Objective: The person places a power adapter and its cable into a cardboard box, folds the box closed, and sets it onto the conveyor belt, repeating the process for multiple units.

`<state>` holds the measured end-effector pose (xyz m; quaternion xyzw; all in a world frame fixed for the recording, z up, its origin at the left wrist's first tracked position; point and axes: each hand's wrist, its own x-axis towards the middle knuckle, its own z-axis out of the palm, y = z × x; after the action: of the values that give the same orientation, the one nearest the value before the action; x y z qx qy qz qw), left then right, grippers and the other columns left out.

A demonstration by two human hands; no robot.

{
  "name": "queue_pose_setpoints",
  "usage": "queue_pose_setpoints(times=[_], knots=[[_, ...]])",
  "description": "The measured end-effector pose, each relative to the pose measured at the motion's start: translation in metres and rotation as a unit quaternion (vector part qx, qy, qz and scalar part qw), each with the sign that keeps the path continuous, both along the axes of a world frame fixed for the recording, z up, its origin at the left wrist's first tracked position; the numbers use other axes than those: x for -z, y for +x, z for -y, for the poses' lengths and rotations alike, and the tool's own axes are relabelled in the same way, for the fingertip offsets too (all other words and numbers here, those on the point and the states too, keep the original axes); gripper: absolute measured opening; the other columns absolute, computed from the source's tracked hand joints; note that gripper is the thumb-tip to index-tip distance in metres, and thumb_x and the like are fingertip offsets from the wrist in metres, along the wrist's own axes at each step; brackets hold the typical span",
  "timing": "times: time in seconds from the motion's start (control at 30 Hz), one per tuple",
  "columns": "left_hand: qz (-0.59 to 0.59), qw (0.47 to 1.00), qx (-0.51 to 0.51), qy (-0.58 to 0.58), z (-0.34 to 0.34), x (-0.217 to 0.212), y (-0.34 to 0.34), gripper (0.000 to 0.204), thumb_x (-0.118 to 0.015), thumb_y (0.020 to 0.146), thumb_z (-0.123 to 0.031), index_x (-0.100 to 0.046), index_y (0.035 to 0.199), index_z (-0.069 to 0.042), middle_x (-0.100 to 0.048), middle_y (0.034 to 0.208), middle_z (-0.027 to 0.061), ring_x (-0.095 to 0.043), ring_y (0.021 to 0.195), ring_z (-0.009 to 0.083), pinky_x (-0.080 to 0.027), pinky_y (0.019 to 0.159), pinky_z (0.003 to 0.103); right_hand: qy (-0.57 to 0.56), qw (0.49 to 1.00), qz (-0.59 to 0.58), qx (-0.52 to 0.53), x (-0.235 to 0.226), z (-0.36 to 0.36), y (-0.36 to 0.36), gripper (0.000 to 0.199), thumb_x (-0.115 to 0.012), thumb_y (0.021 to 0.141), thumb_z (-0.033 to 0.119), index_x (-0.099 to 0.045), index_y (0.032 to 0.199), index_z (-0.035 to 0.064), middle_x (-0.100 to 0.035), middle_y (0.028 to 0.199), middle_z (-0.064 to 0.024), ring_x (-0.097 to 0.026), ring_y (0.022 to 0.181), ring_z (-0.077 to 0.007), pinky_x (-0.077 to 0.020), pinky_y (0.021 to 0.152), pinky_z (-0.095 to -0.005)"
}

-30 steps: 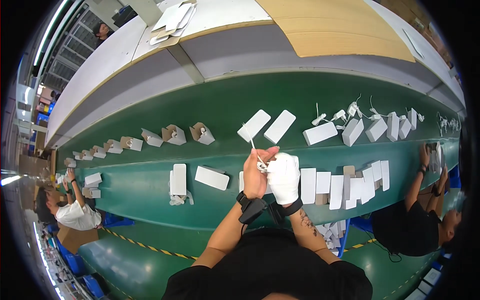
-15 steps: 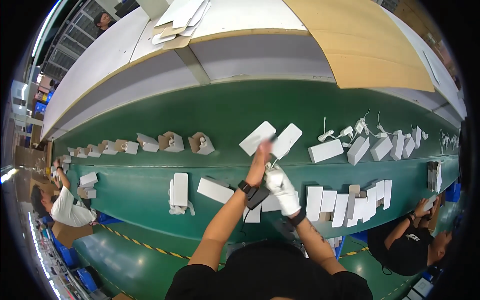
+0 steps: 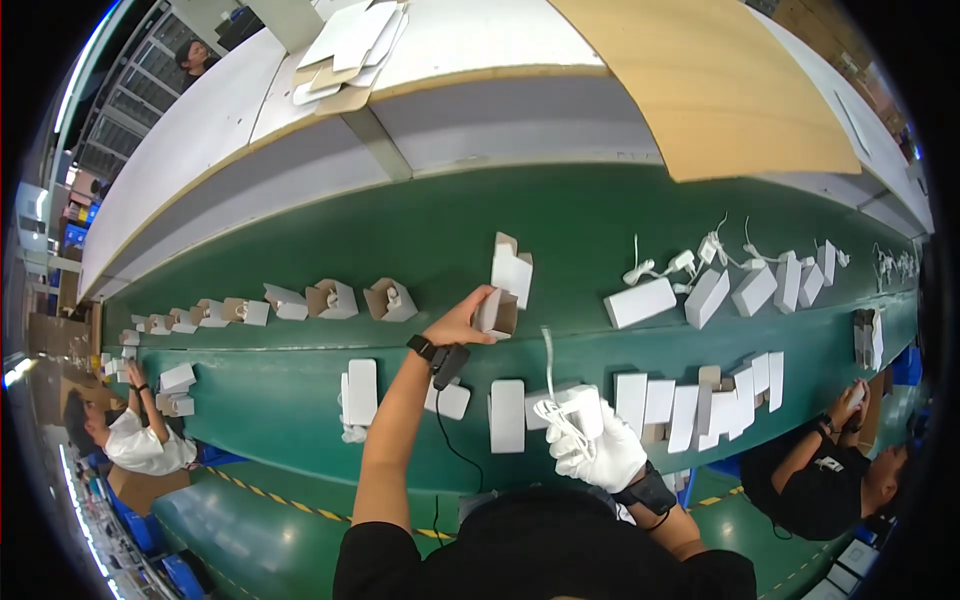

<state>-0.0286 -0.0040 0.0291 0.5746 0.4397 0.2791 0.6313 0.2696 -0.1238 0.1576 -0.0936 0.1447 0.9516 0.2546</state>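
My left hand (image 3: 462, 322) is closed around a small white carton (image 3: 497, 314), its brown inside showing at the open end. Just beyond it, a second white carton (image 3: 513, 272) with a raised flap stands on the green bench (image 3: 430, 230). Nearer my body, my right hand (image 3: 603, 458), in a white glove, grips a white power adapter (image 3: 582, 412). Its bundled white cable hangs beside the fingers, and one cable end sticks up. A white carton (image 3: 507, 415) lies between my two forearms.
Open cartons (image 3: 332, 298) with white items inside line the far left. Cartons (image 3: 642, 302) and cabled adapters (image 3: 683, 262) sit at far right; more white cartons (image 3: 683, 418) stand nearer. Cardboard (image 3: 710, 90) overhangs the shelf. Co-workers (image 3: 145, 425) sit at both ends.
My right hand has drawn back toward my body with the adapter. My left hand has shifted left and now grips a carton. The two middle cartons have moved and now show open ends.
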Motion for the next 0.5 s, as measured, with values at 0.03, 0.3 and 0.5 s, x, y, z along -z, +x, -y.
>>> queue_pose_setpoints(times=[0.03, 0.3, 0.5], knots=[[-0.002, 1.0, 0.001, -0.004, 0.007, -0.016, 0.004, 0.073, -0.077, 0.059, -0.012, -0.045, 0.124, -0.011, -0.045, 0.131, 0.0115, -0.041, 0.124, 0.0225, -0.035, 0.102, 0.038, -0.004, 1.0, -0.002, 0.001, -0.001, 0.004, 0.0, 0.064, -0.054, 0.089, 0.045, -0.037, 0.131, -0.0008, -0.053, 0.112, -0.0167, -0.052, 0.084, -0.0176, -0.0427, 0.068, -0.0296], [-0.027, 0.965, 0.16, 0.208, 0.039, -0.093, 0.04, 0.065, -0.073, 0.063, -0.006, -0.049, 0.123, -0.012, -0.046, 0.132, 0.0065, -0.039, 0.126, 0.0214, -0.032, 0.104, 0.039, -0.018, 0.997, 0.047, -0.052, 0.005, -0.006, 0.0, 0.056, -0.056, 0.089, 0.038, -0.04, 0.127, -0.0004, -0.055, 0.105, -0.0152, -0.053, 0.085, -0.0193, -0.0447, 0.068, -0.0316], [-0.053, 0.993, 0.087, 0.057, 0.072, -0.093, 0.057, 0.076, -0.08, 0.062, -0.017, -0.046, 0.13, -0.011, -0.049, 0.129, 0.0068, -0.043, 0.122, 0.0211, -0.042, 0.095, 0.038, 0.663, 0.531, 0.526, 0.04, -0.007, -0.045, -0.006, 0.032, -0.057, 0.085, 0.021, -0.055, 0.112, 0.0048, -0.059, 0.097, -0.0171, -0.059, 0.083, -0.0275, -0.0503, 0.067, -0.036]])
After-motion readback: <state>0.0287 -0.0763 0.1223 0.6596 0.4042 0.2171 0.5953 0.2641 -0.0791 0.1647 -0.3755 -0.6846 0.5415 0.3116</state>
